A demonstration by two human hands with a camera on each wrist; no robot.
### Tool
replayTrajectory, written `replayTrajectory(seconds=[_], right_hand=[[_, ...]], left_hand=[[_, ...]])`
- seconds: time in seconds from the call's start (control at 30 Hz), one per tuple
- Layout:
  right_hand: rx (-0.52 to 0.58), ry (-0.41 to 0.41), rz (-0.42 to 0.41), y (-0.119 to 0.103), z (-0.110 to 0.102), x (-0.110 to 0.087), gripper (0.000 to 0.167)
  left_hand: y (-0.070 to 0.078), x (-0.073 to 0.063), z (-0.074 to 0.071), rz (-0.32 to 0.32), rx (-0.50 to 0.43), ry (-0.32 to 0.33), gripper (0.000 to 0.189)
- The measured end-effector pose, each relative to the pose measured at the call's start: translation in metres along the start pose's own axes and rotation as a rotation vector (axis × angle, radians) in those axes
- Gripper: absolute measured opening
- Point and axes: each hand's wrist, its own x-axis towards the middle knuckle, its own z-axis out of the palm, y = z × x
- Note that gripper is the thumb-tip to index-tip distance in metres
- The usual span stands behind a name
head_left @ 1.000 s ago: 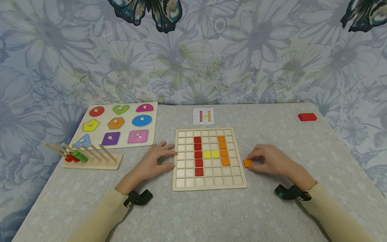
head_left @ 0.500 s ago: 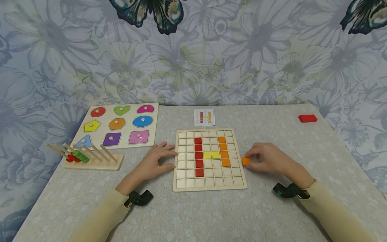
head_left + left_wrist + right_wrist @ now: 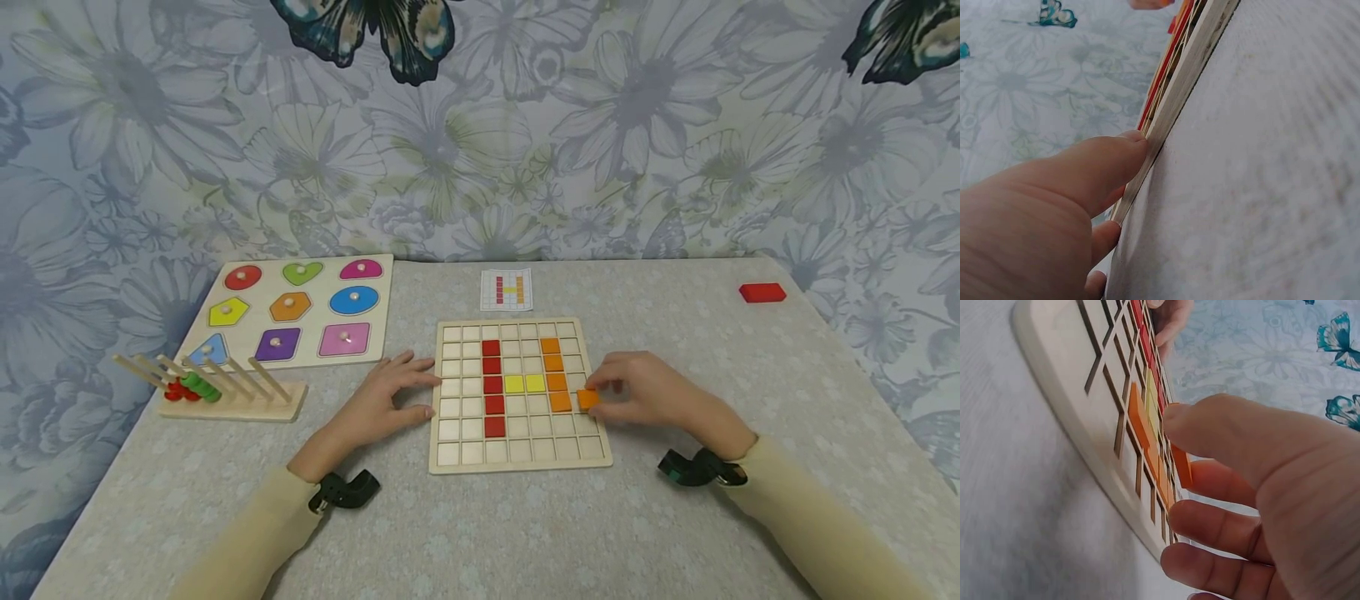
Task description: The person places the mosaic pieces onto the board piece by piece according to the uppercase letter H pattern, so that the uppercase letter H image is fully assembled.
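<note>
A wooden grid board (image 3: 465, 462) lies in front of me. On it are a column of red tiles (image 3: 492, 384), two yellow tiles (image 3: 523, 383) and a shorter column of orange tiles (image 3: 553, 363). Over the board's right edge, my right hand (image 3: 648, 392) pinches a loose orange tile (image 3: 587, 400) between thumb and fingers; the right wrist view shows that tile (image 3: 1181, 465) tilted above the grid. At the opposite edge rests my left hand (image 3: 382, 400), fingers extended, the thumb (image 3: 1119, 156) touching the board's side.
Behind the board lies a small pattern card (image 3: 506, 290). A knobbed shape puzzle (image 3: 315, 283) is at the back left, with a pegged wooden stand (image 3: 262, 408) holding red and green rings before it. A red block (image 3: 762, 292) sits far right.
My right hand has carried the orange tile leftward, from the tabletop beside the board to above its right edge. The left hand has kept its place.
</note>
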Motion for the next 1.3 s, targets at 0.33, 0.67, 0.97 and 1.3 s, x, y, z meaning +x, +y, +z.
replayTrajectory(seconds=[0.33, 0.67, 0.97, 1.3], right_hand=[[0.032, -0.040, 0.004, -0.010, 0.007, 0.010, 0.021], [0.025, -0.053, -0.016, -0.015, 0.012, 0.014, 0.023], [0.015, -0.061, -0.014, -0.016, 0.013, 0.014, 0.022], [0.016, -0.084, -0.033, -0.018, 0.019, 0.014, 0.022]], left_hand=[[-0.001, 0.000, 0.000, 0.001, 0.000, 0.003, 0.044], [0.001, 0.001, 0.000, -0.009, 0.003, 0.002, 0.044], [0.001, 0.000, -0.001, -0.018, 0.007, -0.004, 0.044], [0.000, 0.000, 0.000, -0.009, -0.005, 0.000, 0.043]])
